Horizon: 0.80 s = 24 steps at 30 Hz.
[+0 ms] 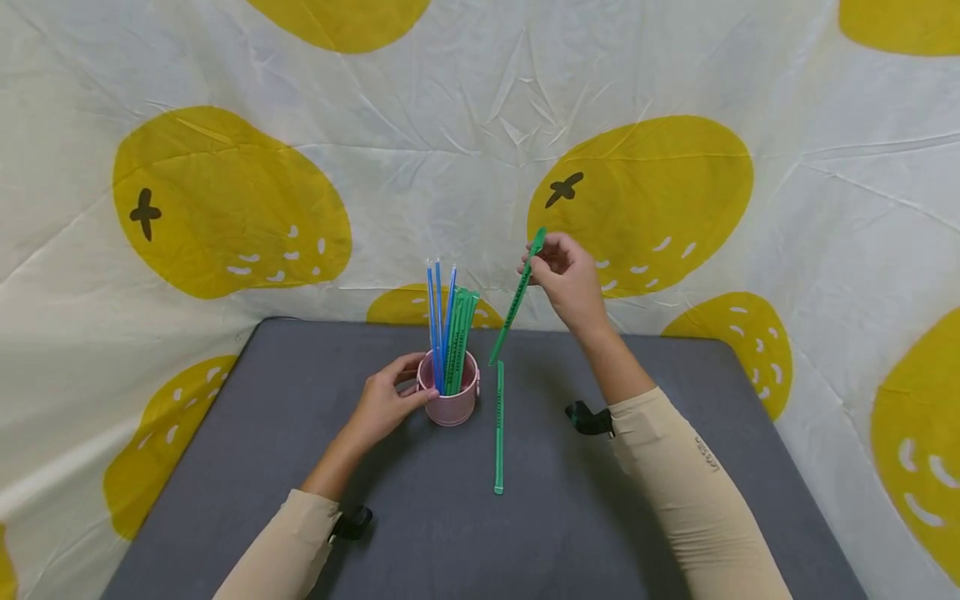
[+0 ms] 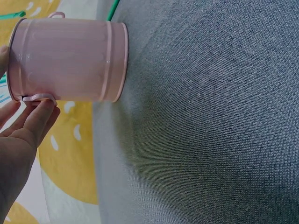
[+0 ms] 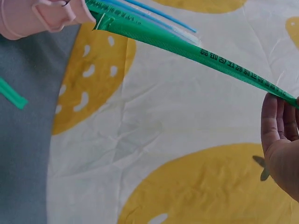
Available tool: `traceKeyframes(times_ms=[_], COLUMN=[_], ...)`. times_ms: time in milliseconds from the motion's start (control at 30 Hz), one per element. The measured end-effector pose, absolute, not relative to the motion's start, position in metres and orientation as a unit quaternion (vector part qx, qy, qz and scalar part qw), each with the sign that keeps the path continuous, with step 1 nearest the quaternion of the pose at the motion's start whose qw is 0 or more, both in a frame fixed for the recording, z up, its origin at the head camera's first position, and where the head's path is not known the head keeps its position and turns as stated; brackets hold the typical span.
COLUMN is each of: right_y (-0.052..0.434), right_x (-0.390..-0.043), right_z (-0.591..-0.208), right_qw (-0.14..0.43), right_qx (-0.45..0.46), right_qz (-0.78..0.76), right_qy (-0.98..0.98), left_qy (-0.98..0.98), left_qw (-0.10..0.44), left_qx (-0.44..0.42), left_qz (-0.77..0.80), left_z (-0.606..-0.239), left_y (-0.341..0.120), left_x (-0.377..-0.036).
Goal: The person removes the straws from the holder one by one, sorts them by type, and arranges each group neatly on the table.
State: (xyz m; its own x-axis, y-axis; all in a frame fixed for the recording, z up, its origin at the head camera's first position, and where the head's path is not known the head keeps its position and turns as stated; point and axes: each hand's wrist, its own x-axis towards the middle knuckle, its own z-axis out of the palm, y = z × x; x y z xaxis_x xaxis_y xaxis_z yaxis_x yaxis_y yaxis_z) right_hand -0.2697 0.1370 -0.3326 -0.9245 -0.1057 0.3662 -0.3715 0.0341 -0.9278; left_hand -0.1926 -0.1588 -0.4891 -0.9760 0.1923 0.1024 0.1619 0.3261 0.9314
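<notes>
A small pink metal bucket point(image 1: 452, 410) stands on the table, holding several green paper-wrapped straws point(image 1: 460, 343) and a few blue straws point(image 1: 435, 329) in clear wrappers. My left hand point(image 1: 384, 404) grips the bucket's left side, with the thumb at the front rim and fingers at its side loop in the left wrist view. Raised to the right of the bucket, my right hand point(image 1: 567, 282) pinches a green wrapped straw point(image 1: 516, 302) near its top end. That straw slants, its lower end down toward the bucket's right side. Another green wrapped straw point(image 1: 499, 437) lies lengthwise on the table.
The table point(image 1: 435, 517) has a dark grey cloth surface. Behind it hangs a white curtain point(image 1: 450, 200) with big yellow fruit shapes, close to the table's back edge. Both sleeves are beige, and a black strap piece point(image 1: 588, 418) sticks out at the right cuff.
</notes>
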Motion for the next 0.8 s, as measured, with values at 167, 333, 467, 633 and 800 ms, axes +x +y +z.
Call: traceKeyframes(times_ms=[167, 333, 467, 633, 800], right_y=[0.149, 0.160, 0.167, 0.174, 0.178], right_x=[-0.272, -0.273, -0.271, -0.268, -0.266], right_z=[-0.343, -0.362, -0.378, -0.400, -0.419], right_qw=[0.098, 0.084, 0.068, 0.043, 0.024], right_qx=[0.157, 0.129, 0.102, 0.084, 0.070], right_qz=[0.670, 0.653, 0.631, 0.608, 0.586], right_qy=[-0.719, -0.741, -0.766, -0.788, -0.807], left_qy=[0.815, 0.815, 0.816, 0.818, 0.819], left_qw=[0.014, 0.015, 0.014, 0.015, 0.016], left_qx=[0.109, 0.112, 0.113, 0.110, 0.106], left_qz=[0.569, 0.569, 0.567, 0.565, 0.564], left_z=[-0.488, -0.487, -0.488, -0.487, -0.486], left_y=[-0.159, -0.159, -0.159, -0.159, -0.159], left_x=[-0.192, -0.192, -0.192, -0.192, -0.191])
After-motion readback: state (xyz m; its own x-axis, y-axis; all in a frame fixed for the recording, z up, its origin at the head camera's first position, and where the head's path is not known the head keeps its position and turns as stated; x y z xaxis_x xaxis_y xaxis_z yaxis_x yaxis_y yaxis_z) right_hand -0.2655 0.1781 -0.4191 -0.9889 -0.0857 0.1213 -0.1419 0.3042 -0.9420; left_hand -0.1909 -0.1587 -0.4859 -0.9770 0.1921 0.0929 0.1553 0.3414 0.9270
